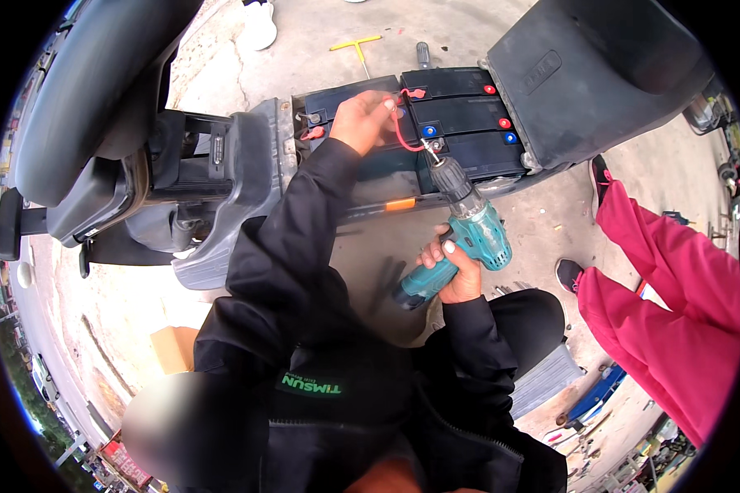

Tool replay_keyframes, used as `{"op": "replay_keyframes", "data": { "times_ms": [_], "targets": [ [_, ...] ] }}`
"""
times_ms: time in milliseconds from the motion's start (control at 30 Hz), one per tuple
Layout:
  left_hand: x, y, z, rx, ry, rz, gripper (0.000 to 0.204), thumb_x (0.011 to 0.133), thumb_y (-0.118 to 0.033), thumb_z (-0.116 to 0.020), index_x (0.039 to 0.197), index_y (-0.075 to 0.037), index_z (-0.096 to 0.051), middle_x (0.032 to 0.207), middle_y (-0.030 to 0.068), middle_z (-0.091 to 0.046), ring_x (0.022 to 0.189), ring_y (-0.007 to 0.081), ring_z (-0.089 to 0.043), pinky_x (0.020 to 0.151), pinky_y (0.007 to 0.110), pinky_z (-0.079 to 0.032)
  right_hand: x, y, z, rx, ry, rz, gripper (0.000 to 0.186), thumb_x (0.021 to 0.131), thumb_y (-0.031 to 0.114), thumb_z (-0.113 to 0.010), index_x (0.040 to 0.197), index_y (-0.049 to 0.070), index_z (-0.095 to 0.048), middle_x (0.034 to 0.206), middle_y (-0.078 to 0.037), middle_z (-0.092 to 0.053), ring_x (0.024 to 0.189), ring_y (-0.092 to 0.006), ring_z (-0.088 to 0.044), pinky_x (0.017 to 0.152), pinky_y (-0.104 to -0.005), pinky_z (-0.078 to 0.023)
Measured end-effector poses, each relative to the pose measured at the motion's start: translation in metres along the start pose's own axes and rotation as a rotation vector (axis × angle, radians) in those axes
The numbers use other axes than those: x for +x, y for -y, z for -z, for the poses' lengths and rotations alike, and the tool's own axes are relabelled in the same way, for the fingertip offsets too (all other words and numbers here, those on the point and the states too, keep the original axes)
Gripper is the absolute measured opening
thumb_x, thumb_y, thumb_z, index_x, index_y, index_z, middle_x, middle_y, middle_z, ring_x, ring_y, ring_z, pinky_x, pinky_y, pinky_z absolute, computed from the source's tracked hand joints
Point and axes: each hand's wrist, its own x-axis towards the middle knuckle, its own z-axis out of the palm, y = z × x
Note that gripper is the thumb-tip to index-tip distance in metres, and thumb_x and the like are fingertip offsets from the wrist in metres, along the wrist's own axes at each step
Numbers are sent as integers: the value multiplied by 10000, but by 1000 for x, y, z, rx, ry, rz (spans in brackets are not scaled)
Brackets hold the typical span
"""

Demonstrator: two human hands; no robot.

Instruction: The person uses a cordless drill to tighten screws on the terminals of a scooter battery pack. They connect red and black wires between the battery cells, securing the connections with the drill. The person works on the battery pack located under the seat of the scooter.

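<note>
My left hand (368,119) pinches a red wire (399,131) above a row of black batteries (460,111) in the open deck of a black scooter. The wire curves down to a metal terminal beside a blue terminal cap (429,131). My right hand (455,267) grips a teal cordless drill (485,230) by its handle; its bit reaches that metal terminal, though I cannot tell whether it touches. Red caps (503,122) and another blue cap sit at the batteries' right ends.
The scooter's seat (99,99) is at left; a black panel (592,82) stands at right. A yellow T-handled tool (355,45) lies on the concrete floor. A person in pink trousers (649,329) is close on my right. A cardboard box (173,349) is at lower left.
</note>
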Motion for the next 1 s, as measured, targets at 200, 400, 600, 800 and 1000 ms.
{"op": "replay_keyframes", "data": {
  "times_ms": [200,400,600,800,1000],
  "targets": [
    [-12,-13,-7,-495,8,172,381,993,-319,-580,1193,4,-609,1142,155,-690,1024,255,-693,805,324,-557,9,6,-12,-52,-18,29,399,832,189,-707,1161,33,-543,764,-48,-517,724,-200,-546,750,-397,-469],
    [-13,-15,-7,-550,50,155,464,951,-305,-643,1189,89,-580,1137,233,-662,1009,276,-676,883,362,-554,22,12,-27,-161,-68,104,356,847,92,-682,1158,-22,-551,779,-70,-538,730,-205,-562,718,-381,-490],
    [-16,-17,-9,-606,61,152,460,946,-297,-656,1200,79,-583,1114,219,-674,1011,269,-677,872,358,-556,34,10,-43,-203,-103,168,331,852,64,-674,1150,-31,-570,783,-60,-555,718,-177,-576,689,-330,-502],
    [-14,-11,-9,-595,65,89,402,945,-278,-660,1131,77,-628,1070,178,-683,966,234,-675,843,341,-557,29,12,-56,-344,-168,286,312,853,46,-692,1150,-5,-610,919,-93,-654,767,-177,-613,701,-325,-512],
    [-11,1,-12,-541,54,59,354,935,-221,-659,1131,73,-642,1004,129,-689,839,168,-649,772,306,-544,21,68,-72,-1483,-148,661,245,830,98,-737,1053,6,-692,966,-132,-727,850,-210,-705,745,-323,-527]
  ]
}}
